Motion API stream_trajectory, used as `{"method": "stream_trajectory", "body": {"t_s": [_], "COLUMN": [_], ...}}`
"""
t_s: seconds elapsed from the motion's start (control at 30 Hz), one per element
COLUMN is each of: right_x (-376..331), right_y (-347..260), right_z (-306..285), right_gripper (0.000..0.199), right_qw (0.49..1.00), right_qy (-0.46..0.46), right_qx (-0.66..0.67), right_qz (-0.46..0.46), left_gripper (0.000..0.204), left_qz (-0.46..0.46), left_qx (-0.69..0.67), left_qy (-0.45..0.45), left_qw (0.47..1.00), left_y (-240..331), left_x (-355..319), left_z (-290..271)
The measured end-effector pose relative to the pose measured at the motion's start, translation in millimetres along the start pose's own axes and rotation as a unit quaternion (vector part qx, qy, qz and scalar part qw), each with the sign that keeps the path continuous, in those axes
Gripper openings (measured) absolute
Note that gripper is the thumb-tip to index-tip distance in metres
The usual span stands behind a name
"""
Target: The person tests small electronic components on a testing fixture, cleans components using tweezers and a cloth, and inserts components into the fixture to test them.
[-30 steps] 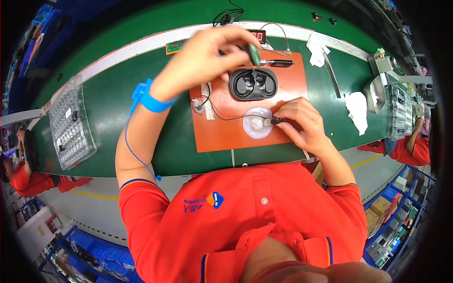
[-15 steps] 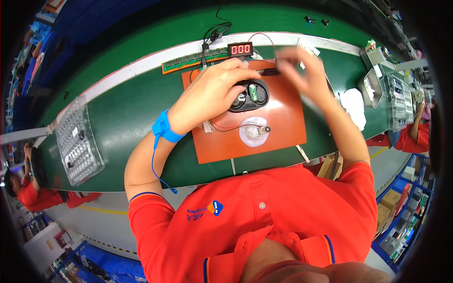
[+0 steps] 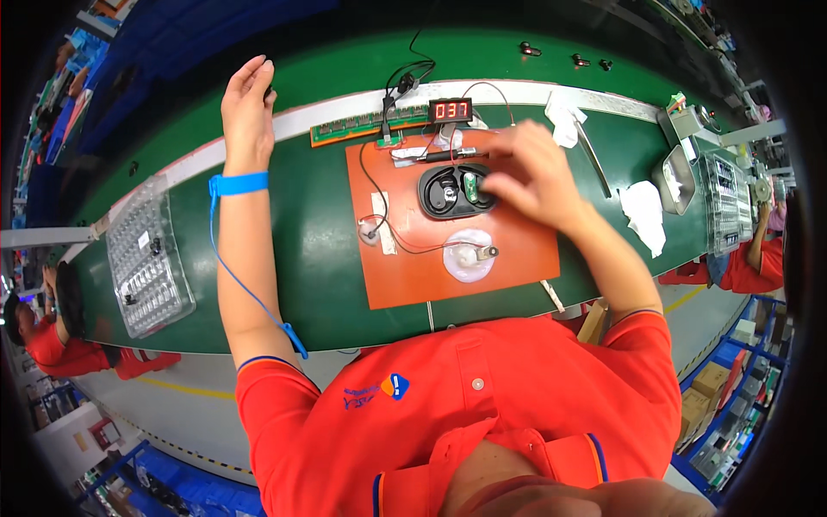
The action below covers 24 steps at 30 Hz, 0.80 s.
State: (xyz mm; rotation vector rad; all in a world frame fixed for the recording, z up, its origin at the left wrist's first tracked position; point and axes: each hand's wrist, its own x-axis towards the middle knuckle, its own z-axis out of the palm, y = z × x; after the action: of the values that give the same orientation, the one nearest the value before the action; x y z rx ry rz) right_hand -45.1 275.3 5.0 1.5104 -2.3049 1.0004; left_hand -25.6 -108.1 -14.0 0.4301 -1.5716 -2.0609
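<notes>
A: What lies at nine o'clock?
B: A clear, ribbed plastic tray (image 3: 145,258) on the smooth green tabletop (image 3: 319,250). At eleven o'clock the left hand (image 3: 246,102) is raised, fingers loosely curled around a small dark piece.
A: And centre?
B: A flat orange mat (image 3: 448,276) carries a glossy black oval case (image 3: 455,191) and a round translucent disc (image 3: 469,258); a red digital display (image 3: 450,109) sits at twelve.
A: The right hand (image 3: 534,177)?
B: Blurred, fingers bent onto the case's right edge; whether they grip it, I cannot tell.
</notes>
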Motion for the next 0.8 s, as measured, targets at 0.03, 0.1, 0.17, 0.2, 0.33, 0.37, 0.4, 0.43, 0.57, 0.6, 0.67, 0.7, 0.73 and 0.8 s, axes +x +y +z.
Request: {"method": "stream_trajectory", "body": {"t_s": [0.03,0.1,0.17,0.2,0.33,0.37,0.4,0.43,0.57,0.6,0.67,0.7,0.73,0.8], "right_x": [-5.9,-7.7,-8.3,-8.7,-0.9,-4.7,-10.1,-16.7,-48.3,-53.3,-59.6,-61.7,-62.5,-61.7], "right_y": [-14.2,-22.9,-26.6,-28.9,-39.3,-40.5,-40.6,-40.7,-46.5,-48.7,-53.2,-55.1,-55.6,-57.2], "right_z": [2.5,7.1,10.8,12.7,10.9,10.5,8.9,6.4,-6.8,-8.9,-9.9,-10.2,-10.1,-8.9], "right_gripper": [0.036,0.036,0.033,0.032,0.029,0.029,0.027,0.027,0.026,0.026,0.025,0.025,0.025,0.024], "right_qw": [1.000,0.999,0.997,0.995,0.990,0.990,0.991,0.990,0.980,0.976,0.978,0.980,0.982,0.986], "right_qy": [-0.010,-0.020,-0.032,-0.038,-0.054,-0.059,-0.041,-0.022,-0.040,-0.054,-0.057,-0.055,-0.049,-0.053], "right_qx": [-0.021,-0.042,-0.041,-0.040,-0.033,-0.031,0.017,0.065,0.160,0.183,0.175,0.166,0.155,0.136], "right_qz": [0.002,0.009,0.056,0.080,0.125,0.126,0.123,0.120,0.108,0.104,0.103,0.100,0.097,0.085], "left_gripper": [0.033,0.033,0.033,0.033,0.036,0.038,0.040,0.040,0.040,0.037,0.032,0.032,0.030,0.026], "left_qz": [-0.012,-0.029,-0.052,-0.055,-0.015,-0.025,-0.033,-0.036,-0.076,-0.062,-0.037,-0.039,-0.049,-0.065], "left_qx": [0.014,-0.003,-0.040,-0.039,-0.005,-0.016,-0.029,-0.030,-0.010,0.023,0.088,0.087,0.060,0.006], "left_qy": [0.021,0.001,-0.039,-0.037,-0.143,-0.200,-0.254,-0.250,-0.303,-0.300,-0.299,-0.295,-0.300,-0.311], "left_qw": [1.000,1.000,0.997,0.997,0.990,0.979,0.966,0.967,0.950,0.952,0.950,0.951,0.951,0.948], "left_y": [-5.6,-6.7,-7.0,-7.1,11.8,15.7,18.7,21.0,25.6,25.9,26.7,28.8,31.4,35.4], "left_x": [2.9,2.7,-1.3,-5.9,-43.9,-52.6,-59.8,-66.7,-85.9,-88.5,-92.1,-92.6,-89.9,-85.9], "left_z": [-2.4,6.2,13.5,16.7,55.1,62.6,68.6,73.8,87.9,90.0,92.1,91.1,91.9,92.5]}}
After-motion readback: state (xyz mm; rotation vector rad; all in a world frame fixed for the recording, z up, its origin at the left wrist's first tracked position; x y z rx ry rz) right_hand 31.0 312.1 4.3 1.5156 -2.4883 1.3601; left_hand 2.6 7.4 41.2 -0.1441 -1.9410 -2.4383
